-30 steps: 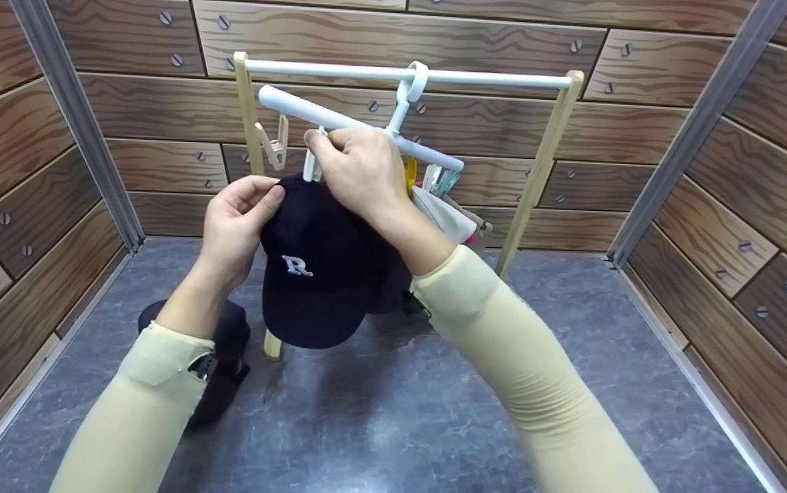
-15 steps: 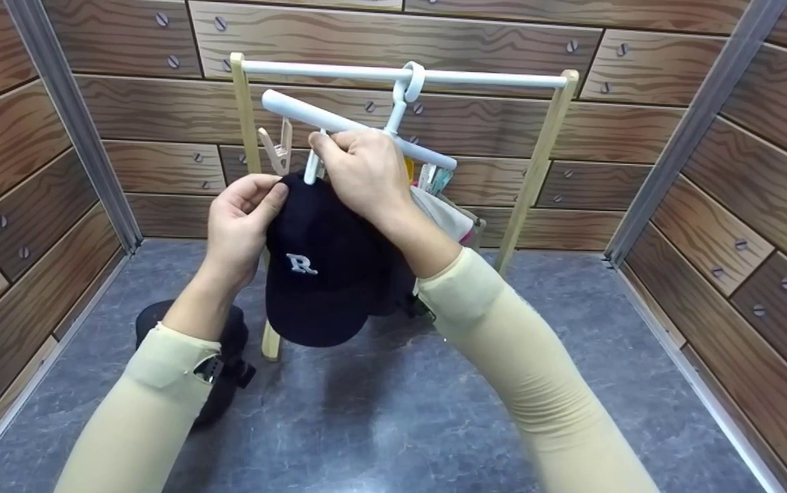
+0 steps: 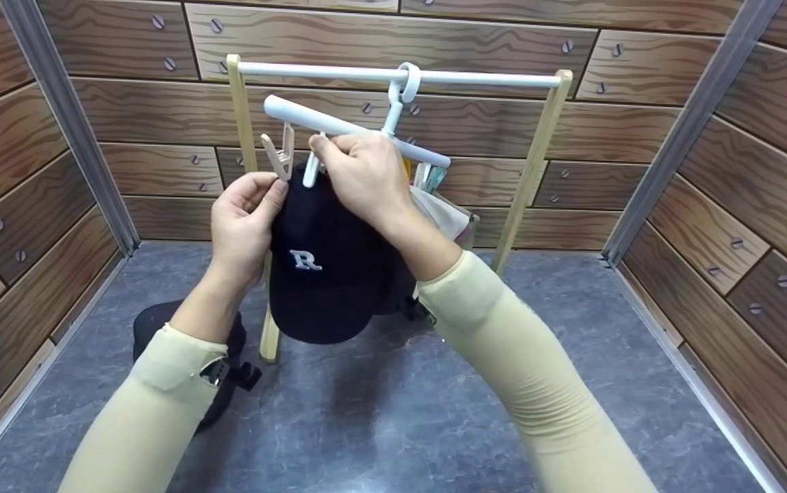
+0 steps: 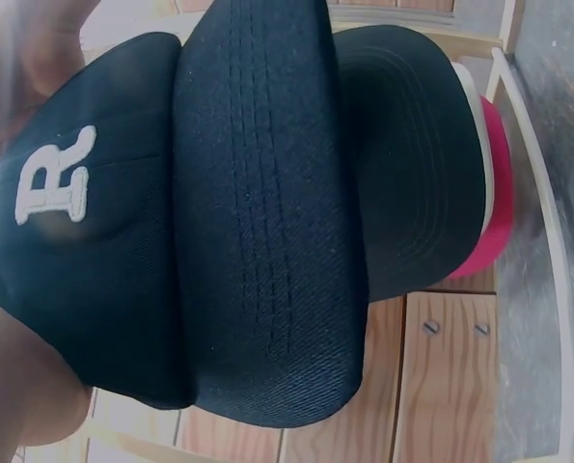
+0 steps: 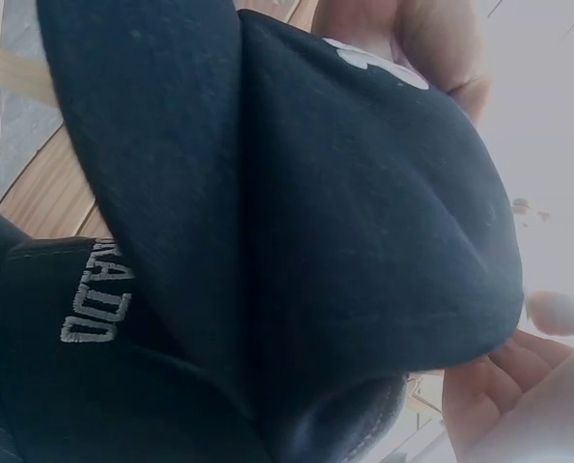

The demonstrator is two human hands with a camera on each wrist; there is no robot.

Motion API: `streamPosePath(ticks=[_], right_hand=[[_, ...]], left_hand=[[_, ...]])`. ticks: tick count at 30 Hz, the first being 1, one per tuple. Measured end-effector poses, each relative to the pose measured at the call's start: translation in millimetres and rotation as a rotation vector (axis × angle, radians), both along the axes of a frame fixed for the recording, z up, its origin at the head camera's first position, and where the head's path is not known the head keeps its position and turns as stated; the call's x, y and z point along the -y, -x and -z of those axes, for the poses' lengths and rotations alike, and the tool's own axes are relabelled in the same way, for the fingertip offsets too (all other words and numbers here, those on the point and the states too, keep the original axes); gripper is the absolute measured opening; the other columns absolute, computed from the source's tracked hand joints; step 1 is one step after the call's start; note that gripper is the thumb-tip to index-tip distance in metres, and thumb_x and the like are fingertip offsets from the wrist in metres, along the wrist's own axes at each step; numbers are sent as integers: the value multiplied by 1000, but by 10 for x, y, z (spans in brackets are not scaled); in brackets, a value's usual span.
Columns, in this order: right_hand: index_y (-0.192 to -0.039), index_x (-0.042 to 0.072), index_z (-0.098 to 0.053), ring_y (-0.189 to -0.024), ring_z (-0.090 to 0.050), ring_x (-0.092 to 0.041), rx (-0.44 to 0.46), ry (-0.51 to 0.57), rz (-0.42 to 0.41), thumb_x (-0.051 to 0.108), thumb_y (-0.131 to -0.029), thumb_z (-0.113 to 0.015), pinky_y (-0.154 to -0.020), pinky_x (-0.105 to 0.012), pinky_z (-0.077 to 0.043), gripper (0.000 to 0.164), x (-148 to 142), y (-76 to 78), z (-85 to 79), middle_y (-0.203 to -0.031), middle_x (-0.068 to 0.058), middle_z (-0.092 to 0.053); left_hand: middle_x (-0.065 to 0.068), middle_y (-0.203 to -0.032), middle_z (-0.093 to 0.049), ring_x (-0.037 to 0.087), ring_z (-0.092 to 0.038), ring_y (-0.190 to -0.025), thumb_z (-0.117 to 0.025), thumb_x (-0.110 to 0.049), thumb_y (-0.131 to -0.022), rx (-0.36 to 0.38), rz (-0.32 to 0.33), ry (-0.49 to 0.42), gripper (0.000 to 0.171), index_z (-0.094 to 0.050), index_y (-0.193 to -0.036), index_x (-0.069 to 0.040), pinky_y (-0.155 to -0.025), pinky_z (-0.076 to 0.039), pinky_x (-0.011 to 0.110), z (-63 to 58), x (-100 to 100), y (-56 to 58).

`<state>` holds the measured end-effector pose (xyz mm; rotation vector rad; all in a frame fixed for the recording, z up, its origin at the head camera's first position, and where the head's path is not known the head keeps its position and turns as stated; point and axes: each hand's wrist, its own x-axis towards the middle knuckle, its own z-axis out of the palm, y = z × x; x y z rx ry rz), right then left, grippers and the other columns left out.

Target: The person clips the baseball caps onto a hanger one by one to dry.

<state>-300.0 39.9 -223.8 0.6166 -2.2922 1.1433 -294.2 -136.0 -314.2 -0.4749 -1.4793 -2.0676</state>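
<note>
A dark baseball cap (image 3: pixel 328 294) with a white letter R hangs brim down below a white hanger bar (image 3: pixel 318 121). My left hand (image 3: pixel 239 222) pinches the left side of its crown between thumb and fingers. Above the cap, my right hand (image 3: pixel 372 174) grips a white clothespin (image 3: pixel 311 171), whose tip lies at the top of the crown. Just above the left fingertips hangs a beige clothespin (image 3: pixel 283 156). Behind the held cap, the left wrist view has another dark cap (image 4: pixel 417 164) and a pink brim (image 4: pixel 499 188). White lettering marks a dark cap (image 5: pixel 55 376) in the right wrist view.
A wooden-legged rack (image 3: pixel 547 150) with a white rail (image 3: pixel 489 79) bears the tilted hanger. More clothespins (image 3: pixel 427 177) and a light-coloured cap (image 3: pixel 444 212) hang at right. On the floor, a black round object (image 3: pixel 153 322) is partly hidden by my left forearm. Wood-patterned walls surround everything.
The cap and my left hand have shifted slightly right. The beige clothespin now stands closer to the left fingertips. My right hand keeps its grip on the white clothespin.
</note>
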Motion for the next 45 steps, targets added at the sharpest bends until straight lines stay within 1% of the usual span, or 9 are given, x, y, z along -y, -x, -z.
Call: streamPosePath(ticks=[6, 13, 20, 26, 29, 32, 38, 41, 45], right_hand=[[-51, 26, -47, -63, -45, -16, 10, 23, -11, 37, -109, -68, -58, -30, -31, 63, -19, -14, 7, -53, 9, -38], [-56, 25, -43, -59, -40, -12, -3, 56, -52, 36, -111, -68, -57, -28, -30, 61, -20, -34, 65, -55, 10, -37], [-60, 24, -41, -57, -36, -9, -3, 98, -63, 36, -110, -70, -56, -27, -27, 59, -39, -63, 135, -58, 10, -36], [-71, 19, -58, -61, -41, -10, 3, 141, -100, 36, -112, -69, -61, -27, -32, 46, -78, -90, 232, -63, 10, -43], [-81, 14, -71, -65, -47, -9, -3, 166, -124, 35, -112, -70, -64, -27, -37, 37, -113, -104, 286, -66, 11, -51], [-90, 11, -77, -67, -50, -8, -12, 183, -145, 35, -112, -69, -66, -27, -40, 33, -154, -124, 339, -68, 12, -56], [-99, 10, -80, -70, -54, -9, -24, 199, -181, 34, -112, -68, -68, -28, -43, 30, -237, -172, 431, -71, 11, -62], [-103, 8, -80, -72, -57, -8, -40, 209, -199, 32, -112, -68, -70, -28, -45, 29, -286, -186, 485, -75, 9, -67], [-108, 5, -80, -76, -60, -8, -90, 221, -218, 28, -112, -69, -72, -28, -47, 26, -365, -198, 580, -83, 6, -74]], left_hand=[[3, -91, -79, 10, -70, -77, -71, 4, -105, -7, -4, 1, 8, -77, -102, 1, -71, -58, 24, 2, -24, -5], [3, -92, -80, 10, -70, -78, -72, 2, -105, -10, 2, 25, 7, -78, -103, 1, -71, -58, 24, 4, -25, -20], [4, -91, -79, 11, -70, -76, -72, 0, -106, -13, 22, 51, 6, -78, -104, 1, -69, -58, 24, 21, -29, -44], [3, -93, -80, 9, -71, -79, -72, 2, -105, -29, 10, 83, 7, -76, -108, 7, -72, -58, 24, 59, -40, -64], [3, -94, -80, 9, -70, -79, -70, 5, -105, -43, 12, 112, 9, -75, -110, 10, -72, -58, 24, 83, -52, -81], [2, -94, -80, 9, -70, -80, -70, 6, -104, -54, 21, 138, 8, -75, -110, 9, -72, -58, 24, 101, -67, -103], [2, -96, -80, 11, -70, -82, -70, 5, -105, -75, 32, 207, 9, -77, -110, 2, -74, -58, 25, 139, -98, -151], [3, -99, -80, 11, -71, -84, -70, 5, -105, -90, 32, 251, 9, -75, -112, 6, -75, -58, 25, 163, -118, -178], [7, -106, -80, 12, -74, -93, -71, 7, -104, -113, 41, 310, 14, -72, -116, 13, -82, -59, 26, 205, -153, -206]])
